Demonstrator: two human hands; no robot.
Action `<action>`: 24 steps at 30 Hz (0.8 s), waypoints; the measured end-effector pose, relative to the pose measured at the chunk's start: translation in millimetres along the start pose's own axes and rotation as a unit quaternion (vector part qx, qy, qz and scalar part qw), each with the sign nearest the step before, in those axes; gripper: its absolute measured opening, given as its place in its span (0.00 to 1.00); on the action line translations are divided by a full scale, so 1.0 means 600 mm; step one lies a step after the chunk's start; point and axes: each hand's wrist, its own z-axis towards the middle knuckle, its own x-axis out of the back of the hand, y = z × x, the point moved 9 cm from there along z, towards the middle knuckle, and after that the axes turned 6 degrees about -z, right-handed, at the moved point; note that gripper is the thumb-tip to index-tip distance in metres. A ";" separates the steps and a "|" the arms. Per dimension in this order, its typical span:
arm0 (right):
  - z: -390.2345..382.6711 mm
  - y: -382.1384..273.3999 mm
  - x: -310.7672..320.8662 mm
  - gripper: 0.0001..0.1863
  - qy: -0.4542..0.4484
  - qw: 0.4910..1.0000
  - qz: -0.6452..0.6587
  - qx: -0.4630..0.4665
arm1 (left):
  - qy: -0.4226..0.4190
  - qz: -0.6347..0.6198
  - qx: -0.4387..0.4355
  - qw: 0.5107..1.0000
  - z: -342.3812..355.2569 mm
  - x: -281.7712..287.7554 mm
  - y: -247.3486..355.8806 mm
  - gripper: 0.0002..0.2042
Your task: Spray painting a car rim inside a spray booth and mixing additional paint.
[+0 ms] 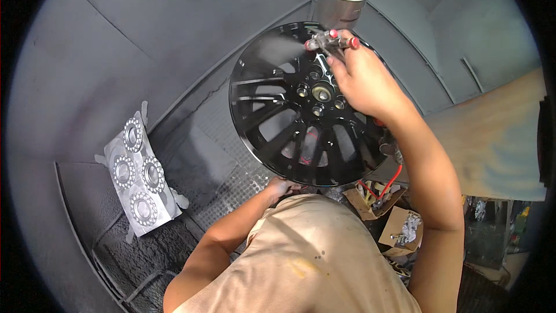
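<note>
1. One wheel (310, 101), multi-spoke, gloss blk, sits mid-view in front of the person, face up to the camera. Spokes & rim look blk all over, so the coat seems well on; can't tell if it's full or which layer.
2. Pale mist (279, 49) hangs over the upper-L part of the rim, so spraying looks in progress, prob. not finished. Sides & back of wheel not shown, so what's left there is unclear.
3. Spray gun (329, 43): metal body, red knobs, nozzle toward the L, over the wheel's far edge.
4. R hand (365, 78) is wrapped round the gun's handle, bare, no glove.
5. L hand (282, 187) is by the wheel's near edge, partly hidden; can't tell if it grips or just touches.
6. Metal cup (341, 10), silver, round, open top, just beyond the gun; can't tell if joined to it.
7. Red hose (391, 184), thin & bent, R of the wheel; near it, a cardboard box (395, 248) w/ crumpled foil-like stuff.
8. Off L, well apart: silvery sheet (167, 198), slightly wavy, w/ 4 ring-shaped parts (153, 174), holes all round.
9. Around: smooth grey walls (116, 17), dimpled floor plate (229, 182).
</note>
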 end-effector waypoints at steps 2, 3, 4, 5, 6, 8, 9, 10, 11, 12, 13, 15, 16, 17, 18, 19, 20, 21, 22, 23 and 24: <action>0.006 0.022 0.012 0.13 0.000 0.999 -0.022 -0.037 | -0.007 -0.010 0.001 1.000 0.001 -0.005 0.002 0.08; 0.008 0.033 0.017 0.13 -0.006 0.997 -0.047 -0.056 | -0.009 -0.008 0.002 1.000 0.005 -0.005 -0.001 0.08; 0.009 0.043 0.022 0.13 -0.015 0.996 -0.062 -0.067 | -0.003 -0.002 0.002 1.000 0.008 -0.003 -0.005 0.07; 0.009 0.053 0.026 0.13 -0.023 0.994 -0.078 -0.078 | 0.002 0.005 0.002 1.000 0.011 -0.002 -0.008 0.07; 0.005 0.064 0.035 0.13 -0.020 0.993 -0.083 -0.086 | -0.005 0.012 0.004 1.000 0.019 -0.003 -0.013 0.07; 0.001 0.079 0.046 0.13 -0.016 0.990 -0.100 -0.101 | -0.033 0.038 -0.013 0.999 0.027 -0.004 -0.023 0.07; -0.005 0.093 0.052 0.13 -0.013 0.988 -0.105 -0.109 | -0.040 0.044 -0.010 0.998 0.025 -0.012 -0.021 0.07; -0.012 0.110 0.059 0.13 -0.002 0.987 -0.104 -0.124 | -0.037 0.010 0.003 0.999 0.021 -0.018 -0.022 0.07; -0.022 0.126 0.068 0.13 0.009 0.985 -0.103 -0.138 | -0.035 -0.024 0.017 0.999 0.019 -0.024 -0.022 0.07; -0.031 0.136 0.074 0.13 0.011 0.984 -0.107 -0.145 | -0.040 -0.019 0.019 0.999 0.020 -0.028 -0.023 0.07; -0.043 0.149 0.082 0.13 0.013 0.981 -0.118 -0.154 | -0.043 -0.016 0.020 0.999 0.021 -0.031 -0.022 0.07; -0.067 0.174 0.097 0.14 0.017 0.976 -0.134 -0.172 | -0.051 -0.009 0.024 0.998 0.023 -0.037 -0.023 0.07; -0.079 0.185 0.102 0.13 0.009 0.974 -0.145 -0.175 | -0.056 -0.005 0.027 0.998 0.023 -0.039 -0.025 0.08; -0.092 0.196 0.109 0.13 0.001 0.971 -0.157 -0.179 | -0.061 0.000 0.030 0.998 0.026 -0.043 -0.024 0.08; -0.104 0.201 0.118 0.13 0.002 0.970 -0.161 -0.184 | -0.063 0.001 0.033 0.997 0.027 -0.041 -0.026 0.08; -0.121 0.208 0.123 0.13 -0.020 0.964 -0.167 -0.207 | -0.066 0.002 0.035 0.997 0.028 -0.041 -0.028 0.08; -0.140 0.215 0.129 0.13 -0.041 0.957 -0.173 -0.229 | -0.068 0.003 0.038 0.997 0.029 -0.042 -0.031 0.09; -0.159 0.218 0.142 0.13 -0.041 0.956 -0.176 -0.233 | -0.069 0.003 0.039 0.997 0.028 -0.043 -0.032 0.09; -0.183 0.224 0.147 0.14 -0.066 0.953 -0.168 -0.242 | -0.070 0.002 0.040 0.997 0.030 -0.042 -0.034 0.09; -0.204 0.227 0.151 0.14 -0.092 0.950 -0.160 -0.250 | -0.069 0.000 0.041 0.997 0.032 -0.041 -0.035 0.09; -0.216 0.212 0.162 0.14 -0.094 0.951 -0.160 -0.247 | -0.089 0.010 0.045 0.995 0.043 -0.026 -0.049 0.12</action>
